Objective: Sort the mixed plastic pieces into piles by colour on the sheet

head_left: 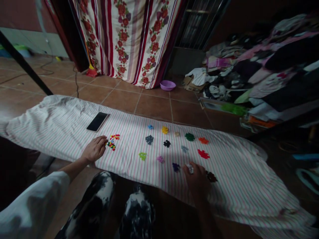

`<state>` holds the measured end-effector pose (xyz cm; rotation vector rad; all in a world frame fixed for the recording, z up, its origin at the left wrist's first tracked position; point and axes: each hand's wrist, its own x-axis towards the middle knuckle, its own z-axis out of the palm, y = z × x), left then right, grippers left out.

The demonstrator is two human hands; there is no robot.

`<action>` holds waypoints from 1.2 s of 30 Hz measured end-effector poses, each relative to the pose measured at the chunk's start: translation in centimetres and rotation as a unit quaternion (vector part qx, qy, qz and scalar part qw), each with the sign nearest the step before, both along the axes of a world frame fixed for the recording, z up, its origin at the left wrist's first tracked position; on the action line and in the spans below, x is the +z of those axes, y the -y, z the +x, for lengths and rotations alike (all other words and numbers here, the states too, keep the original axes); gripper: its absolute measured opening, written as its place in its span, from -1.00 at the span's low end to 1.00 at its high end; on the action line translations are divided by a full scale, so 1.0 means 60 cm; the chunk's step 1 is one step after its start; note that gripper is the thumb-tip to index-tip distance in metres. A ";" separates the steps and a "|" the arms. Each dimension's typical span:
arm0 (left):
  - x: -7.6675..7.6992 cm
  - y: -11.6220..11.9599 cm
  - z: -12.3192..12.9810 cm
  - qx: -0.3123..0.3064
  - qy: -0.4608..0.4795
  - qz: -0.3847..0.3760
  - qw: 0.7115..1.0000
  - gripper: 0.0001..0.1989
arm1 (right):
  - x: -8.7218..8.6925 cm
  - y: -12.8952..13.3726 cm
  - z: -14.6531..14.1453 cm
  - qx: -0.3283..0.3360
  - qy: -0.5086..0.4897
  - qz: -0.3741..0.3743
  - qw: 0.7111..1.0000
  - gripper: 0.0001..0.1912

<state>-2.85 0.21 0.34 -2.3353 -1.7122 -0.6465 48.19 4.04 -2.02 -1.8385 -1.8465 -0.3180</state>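
My left hand (pixel 96 148) rests on the striped cloth, fingers stretched out beside a cluster of small red, yellow, green and blue pieces (pixel 111 144). Its fingertips reach the edge of that cluster. My right hand (pixel 196 179) is over a pile of small white pieces (pixel 190 168), with thumb and fingers apart around it; the hand is dark and partly blurred. Just left of it lies a dark purple pile (pixel 175 167), and to its right a brown pile (pixel 211 176). A pink pile (pixel 160 159) and a lime green pile (pixel 142 156) are farther left.
Behind are yellow (pixel 164 129), dark green (pixel 189 136), orange (pixel 203 140), red (pixel 203 153), black (pixel 166 143) and several other piles. A phone (pixel 97 121) lies on the cloth. A purple basin (pixel 167 85) and heaped clothes (pixel 261 63) sit beyond, by a curtain (pixel 124 39).
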 end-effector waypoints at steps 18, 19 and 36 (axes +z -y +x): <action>0.000 0.003 0.006 0.022 -0.006 -0.020 1.000 -0.71 | -0.005 -0.009 0.007 0.043 0.051 0.077 0.995 -0.50; 0.000 0.003 0.006 0.024 -0.007 -0.018 1.000 -0.71 | -0.007 -0.010 0.009 0.050 0.050 0.081 0.994 -0.53; -0.009 0.001 0.000 0.026 0.037 -0.016 0.999 -0.74 | -0.017 -0.016 0.012 0.073 -0.005 0.050 0.996 -0.50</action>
